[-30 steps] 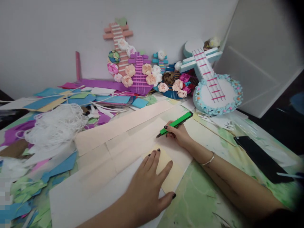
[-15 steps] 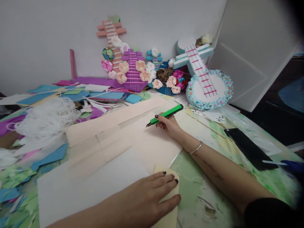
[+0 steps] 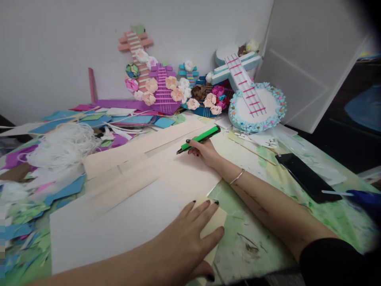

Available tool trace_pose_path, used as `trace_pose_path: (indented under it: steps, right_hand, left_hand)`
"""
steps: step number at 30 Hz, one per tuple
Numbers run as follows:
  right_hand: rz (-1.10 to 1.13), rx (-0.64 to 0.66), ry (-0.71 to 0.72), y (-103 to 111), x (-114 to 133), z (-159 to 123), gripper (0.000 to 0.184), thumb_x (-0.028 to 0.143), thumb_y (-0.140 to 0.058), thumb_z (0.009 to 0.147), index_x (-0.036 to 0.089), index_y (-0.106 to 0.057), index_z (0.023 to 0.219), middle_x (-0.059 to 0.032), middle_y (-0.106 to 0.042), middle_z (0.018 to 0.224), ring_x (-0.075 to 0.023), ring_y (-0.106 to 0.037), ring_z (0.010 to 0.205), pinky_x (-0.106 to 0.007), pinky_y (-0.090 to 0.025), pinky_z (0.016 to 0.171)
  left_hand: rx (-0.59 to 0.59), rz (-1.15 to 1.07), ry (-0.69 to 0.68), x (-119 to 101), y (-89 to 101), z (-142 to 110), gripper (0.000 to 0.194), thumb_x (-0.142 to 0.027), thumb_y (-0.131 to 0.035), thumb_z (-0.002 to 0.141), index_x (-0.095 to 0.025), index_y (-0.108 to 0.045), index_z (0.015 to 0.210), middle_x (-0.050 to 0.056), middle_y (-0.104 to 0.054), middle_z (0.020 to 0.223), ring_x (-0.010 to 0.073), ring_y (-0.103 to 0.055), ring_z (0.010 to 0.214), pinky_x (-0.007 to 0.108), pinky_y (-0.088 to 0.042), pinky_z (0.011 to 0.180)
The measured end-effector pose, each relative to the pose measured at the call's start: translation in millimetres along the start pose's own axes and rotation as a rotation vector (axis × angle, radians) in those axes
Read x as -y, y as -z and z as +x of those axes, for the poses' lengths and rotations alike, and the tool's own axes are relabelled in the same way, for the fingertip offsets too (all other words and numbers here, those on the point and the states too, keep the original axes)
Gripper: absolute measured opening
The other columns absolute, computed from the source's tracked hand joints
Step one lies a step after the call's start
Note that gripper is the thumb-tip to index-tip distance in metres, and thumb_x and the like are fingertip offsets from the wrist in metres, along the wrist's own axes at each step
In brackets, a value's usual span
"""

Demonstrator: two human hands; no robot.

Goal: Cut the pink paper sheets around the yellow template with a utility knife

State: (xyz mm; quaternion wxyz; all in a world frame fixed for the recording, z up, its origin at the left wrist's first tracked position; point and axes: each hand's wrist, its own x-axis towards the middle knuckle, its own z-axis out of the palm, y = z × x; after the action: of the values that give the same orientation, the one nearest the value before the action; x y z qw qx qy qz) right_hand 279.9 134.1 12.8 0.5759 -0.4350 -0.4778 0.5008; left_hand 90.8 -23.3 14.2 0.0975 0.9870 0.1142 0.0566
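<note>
My right hand (image 3: 205, 150) grips a green utility knife (image 3: 200, 140), its blade tip pointing left just over a sheet of pale pink paper (image 3: 184, 178). Whether the blade touches the paper I cannot tell. My left hand (image 3: 190, 234) lies flat with fingers spread, on a pale yellow card (image 3: 214, 220) and the edge of a white sheet (image 3: 119, 222). A long pink strip (image 3: 125, 149) lies beyond the pink sheet, with a translucent strip, perhaps a clear ruler, between them.
Several paper-flowered, stringed instrument models, such as a light blue one (image 3: 257, 107) and a purple one (image 3: 163, 87), lean at the wall. White string (image 3: 64, 147) and coloured paper scraps (image 3: 26, 222) crowd the left. A black phone (image 3: 306, 176) lies right.
The whole view has shifted slightly. My left hand's fingers have spread wider, and its thumb now shows. The utility knife stays in my right hand, a little further left in view.
</note>
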Motion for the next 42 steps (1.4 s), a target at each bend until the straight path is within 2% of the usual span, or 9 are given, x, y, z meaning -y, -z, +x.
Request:
trace_pose_path:
  steps: [6, 10, 15, 18, 22, 27, 32, 37, 42]
  right_hand:
    - [0.034, 0.004, -0.019, 3.2, -0.1, 1.6, 0.029, 0.039, -0.079, 0.067, 0.012, -0.068, 0.066, -0.0048, -0.066, 0.053, -0.0088, -0.049, 0.043, -0.021, -0.034, 0.039]
    - [0.054, 0.02, -0.028, 5.8, -0.8, 3.5, 0.028, 0.038, -0.08, 0.066, 0.013, -0.068, 0.068, -0.0048, -0.067, 0.054, -0.0092, -0.05, 0.044, -0.021, -0.034, 0.039]
    - [0.064, 0.015, -0.023, 5.1, -1.5, 4.6, 0.029, 0.038, -0.081, 0.065, 0.013, -0.067, 0.068, -0.0049, -0.067, 0.054, -0.0099, -0.052, 0.045, -0.021, -0.035, 0.039]
    - [0.064, 0.012, -0.022, 4.3, -2.0, 5.0, 0.03, 0.039, -0.081, 0.065, 0.013, -0.068, 0.067, -0.0049, -0.066, 0.053, -0.0092, -0.05, 0.043, -0.021, -0.034, 0.038]
    - [0.06, 0.011, -0.014, 4.4, -3.0, 5.6, 0.031, 0.041, -0.081, 0.066, 0.012, -0.069, 0.068, -0.0052, -0.067, 0.053, -0.0086, -0.049, 0.042, -0.021, -0.035, 0.038]
    - [0.05, 0.015, -0.009, 4.3, -2.2, 4.6, 0.031, 0.041, -0.081, 0.066, 0.013, -0.068, 0.068, -0.005, -0.067, 0.054, -0.0094, -0.05, 0.043, -0.022, -0.035, 0.039]
    - [0.043, 0.018, -0.007, 3.4, -0.5, 2.5, 0.031, 0.041, -0.08, 0.067, 0.013, -0.068, 0.068, -0.0049, -0.067, 0.055, -0.009, -0.051, 0.043, -0.021, -0.035, 0.039]
    - [0.038, 0.023, 0.002, 4.1, -1.7, 3.8, 0.03, 0.04, -0.08, 0.068, 0.012, -0.068, 0.069, -0.0052, -0.067, 0.055, -0.0093, -0.051, 0.044, -0.021, -0.035, 0.039]
    - [0.043, 0.031, 0.013, 4.2, -2.9, 4.9, 0.029, 0.039, -0.08, 0.069, 0.013, -0.068, 0.067, -0.0042, -0.066, 0.054, -0.0085, -0.049, 0.043, -0.021, -0.034, 0.04]
  left_hand:
    - [-0.028, -0.044, -0.177, 7.2, 15.9, 22.2, 0.035, -0.029, -0.048, 0.101, -0.019, -0.054, 0.133, 0.018, -0.039, 0.152, 0.0291, -0.031, 0.143, 0.045, -0.033, 0.114]
    - [-0.025, -0.08, -0.199, 30.8, 18.6, 32.3, 0.038, -0.026, -0.036, 0.104, -0.031, -0.048, 0.14, 0.005, -0.042, 0.152, 0.0189, -0.038, 0.14, 0.034, -0.036, 0.113]
    - [-0.269, -0.118, -0.193, 67.6, 27.2, 1.5, 0.042, -0.018, -0.039, 0.101, -0.024, -0.045, 0.142, 0.013, -0.052, 0.144, 0.022, -0.049, 0.133, 0.039, -0.042, 0.108]
    - [-0.216, -0.088, -0.133, 83.5, 40.0, -26.6, 0.056, -0.029, -0.057, 0.093, -0.018, -0.04, 0.145, 0.018, -0.05, 0.144, 0.0265, -0.047, 0.134, 0.043, -0.042, 0.109]
    - [-0.261, 0.077, -0.131, 97.1, 48.7, -45.8, 0.054, -0.024, -0.056, 0.091, -0.014, -0.042, 0.142, 0.018, -0.058, 0.135, 0.027, -0.053, 0.128, 0.046, -0.046, 0.106]
    - [-0.3, 0.253, -0.328, 107.1, 52.9, -38.9, 0.038, -0.008, -0.04, 0.098, -0.016, -0.053, 0.133, 0.014, -0.07, 0.116, 0.0234, -0.062, 0.118, 0.043, -0.05, 0.102]
    - [-0.269, 0.365, -0.359, 106.9, 55.1, -30.2, 0.032, -0.008, -0.04, 0.098, -0.012, -0.059, 0.123, 0.017, -0.07, 0.113, 0.0257, -0.065, 0.112, 0.046, -0.051, 0.1]
    - [-0.302, 0.516, -0.349, 105.2, 48.0, -28.9, 0.028, -0.009, -0.044, 0.096, -0.012, -0.06, 0.119, 0.014, -0.072, 0.109, 0.0265, -0.067, 0.108, 0.045, -0.053, 0.096]
    - [-0.387, 0.642, -0.175, 109.8, 40.3, -23.6, 0.033, -0.007, -0.046, 0.094, -0.007, -0.056, 0.126, 0.019, -0.069, 0.114, 0.0327, -0.065, 0.111, 0.051, -0.054, 0.091]
